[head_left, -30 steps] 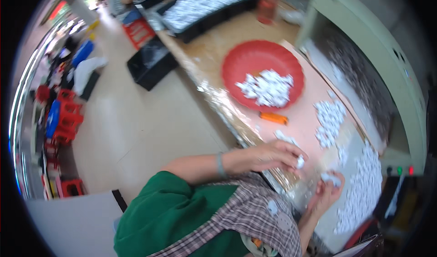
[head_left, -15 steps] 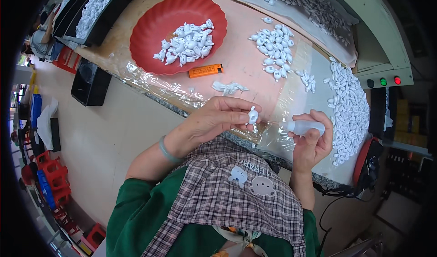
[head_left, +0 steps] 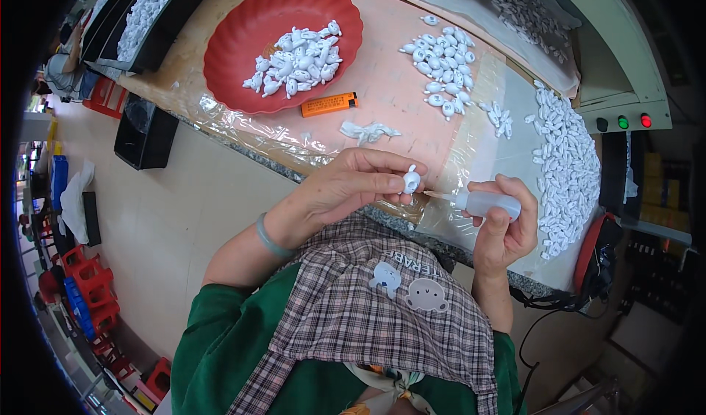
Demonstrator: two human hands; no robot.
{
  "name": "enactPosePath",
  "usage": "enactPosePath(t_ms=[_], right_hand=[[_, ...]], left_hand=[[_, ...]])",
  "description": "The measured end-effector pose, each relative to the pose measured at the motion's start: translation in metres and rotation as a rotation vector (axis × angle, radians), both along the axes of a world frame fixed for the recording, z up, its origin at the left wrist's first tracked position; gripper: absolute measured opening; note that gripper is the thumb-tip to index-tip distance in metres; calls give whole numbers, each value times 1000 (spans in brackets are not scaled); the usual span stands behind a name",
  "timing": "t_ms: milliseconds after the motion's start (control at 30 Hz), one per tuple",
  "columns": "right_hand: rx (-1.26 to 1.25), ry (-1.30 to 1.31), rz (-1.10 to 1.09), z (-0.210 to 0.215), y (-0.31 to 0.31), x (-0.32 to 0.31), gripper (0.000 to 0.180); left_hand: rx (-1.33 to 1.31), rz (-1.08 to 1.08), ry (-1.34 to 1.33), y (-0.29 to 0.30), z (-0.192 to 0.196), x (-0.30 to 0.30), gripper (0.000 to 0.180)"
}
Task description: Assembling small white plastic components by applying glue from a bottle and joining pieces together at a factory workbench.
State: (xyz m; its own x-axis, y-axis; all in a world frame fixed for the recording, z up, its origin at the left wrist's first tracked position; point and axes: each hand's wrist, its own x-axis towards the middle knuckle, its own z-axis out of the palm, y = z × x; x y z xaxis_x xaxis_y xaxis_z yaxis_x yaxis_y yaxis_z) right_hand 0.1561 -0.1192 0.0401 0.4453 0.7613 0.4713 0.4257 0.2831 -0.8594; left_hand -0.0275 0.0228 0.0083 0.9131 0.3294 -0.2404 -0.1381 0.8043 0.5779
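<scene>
Between the thumb and fingers of the left hand (head_left: pixel 360 181) sits one small white piece (head_left: pixel 412 180), smooth and rounded, with a narrow stub on top. Just right of it, the right hand (head_left: pixel 507 231) grips one translucent plastic bottle (head_left: pixel 491 205); its thin nozzle (head_left: pixel 441 195) points at the piece, though whether they touch cannot be told. Beyond the left hand lie one crumpled white scrap (head_left: pixel 368 132), one orange lighter (head_left: pixel 329 105) and one scalloped red plate (head_left: pixel 220 55) bearing a mound of knobbly pieces (head_left: pixel 298 61). Beyond the right hand are three groups: rounded pieces (head_left: pixel 445 66), a little slender bunch (head_left: pixel 498 119) and, farther right, a broad heap (head_left: pixel 566 180) too numerous to count.
</scene>
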Motion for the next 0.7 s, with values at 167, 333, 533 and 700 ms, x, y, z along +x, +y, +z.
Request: enactPosePath(t_ms=[167,333,533,700], right_hand=[[-7,-12,-4,0,0,0,35],[-20,-60,21,-2,-1,3,37],[-37,-94,41,-2,-2,4,38],[-35,-71,35,-3,-3,3,38]], left_hand=[[-8,-6,4,0,1,0,37],[-10,-8,-8,0,0,1,36],[-9,-28,-22,-2,0,4,35],[-14,-60,-36,-3,-6,3,34]])
